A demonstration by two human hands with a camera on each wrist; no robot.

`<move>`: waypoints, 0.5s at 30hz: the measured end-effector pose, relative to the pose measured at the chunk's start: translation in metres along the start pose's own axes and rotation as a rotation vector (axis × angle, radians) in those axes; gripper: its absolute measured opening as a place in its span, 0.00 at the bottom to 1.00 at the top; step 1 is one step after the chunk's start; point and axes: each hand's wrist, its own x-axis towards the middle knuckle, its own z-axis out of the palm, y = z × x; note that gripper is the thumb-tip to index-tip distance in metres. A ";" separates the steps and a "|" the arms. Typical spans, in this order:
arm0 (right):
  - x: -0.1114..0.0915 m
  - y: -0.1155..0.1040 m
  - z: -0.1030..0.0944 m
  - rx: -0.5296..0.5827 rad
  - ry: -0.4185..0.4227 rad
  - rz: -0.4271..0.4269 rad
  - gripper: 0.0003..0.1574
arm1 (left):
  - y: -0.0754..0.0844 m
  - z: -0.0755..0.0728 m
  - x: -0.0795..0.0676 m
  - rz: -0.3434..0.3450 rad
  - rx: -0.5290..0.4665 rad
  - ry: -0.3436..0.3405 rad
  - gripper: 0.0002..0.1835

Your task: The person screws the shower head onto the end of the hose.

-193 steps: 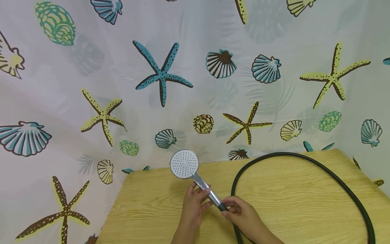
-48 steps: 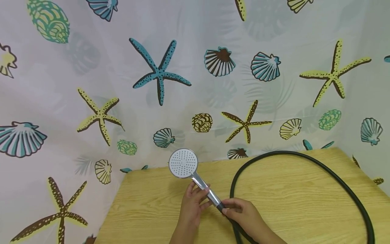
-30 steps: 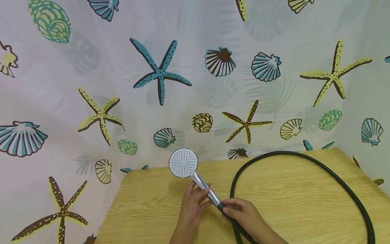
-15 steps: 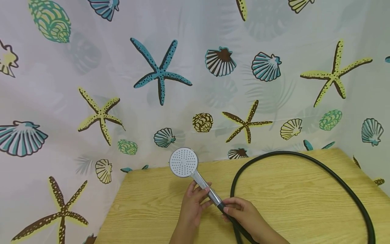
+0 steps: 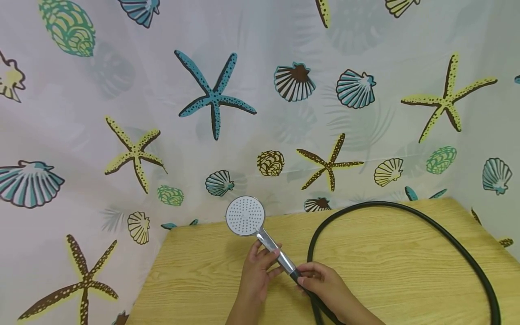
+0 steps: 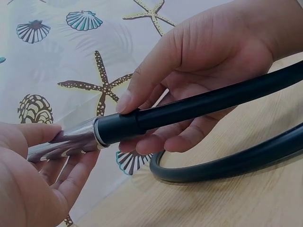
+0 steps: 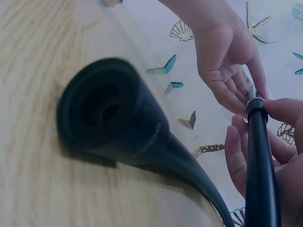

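A hand shower (image 5: 245, 216) with a round white spray face and a chrome handle slants over the wooden table, face up to the left. My left hand (image 5: 255, 276) holds its handle (image 6: 75, 142) between thumb and fingers. At the handle's lower end, my right hand (image 5: 325, 283) pinches the black hose fitting (image 6: 118, 127), thumb on one side and fingers on the other. The fitting sits right against the chrome ring (image 6: 98, 132) of the handle. From there the black hose (image 5: 375, 204) runs back under the right hand and loops across the table.
The hose's other end, a wide hollow black cone (image 7: 147, 118), lies on the table in the right wrist view. A white curtain (image 5: 260, 126) printed with shells and starfish hangs behind and beside the wooden table (image 5: 195, 262).
Compared with the oldest frame, my right hand has shifted slightly and more hose shows beneath it. Over the last second both hands and the hand shower stay nearly still.
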 end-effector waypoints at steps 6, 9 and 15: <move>-0.002 -0.003 0.003 -0.144 0.061 -0.056 0.25 | 0.001 0.002 0.000 0.009 0.011 0.020 0.34; -0.002 -0.003 0.004 -0.193 0.075 -0.087 0.24 | 0.000 0.002 0.000 0.018 0.019 0.033 0.33; -0.004 -0.001 0.003 -0.239 0.054 -0.118 0.26 | 0.000 0.003 0.001 0.024 0.020 0.056 0.32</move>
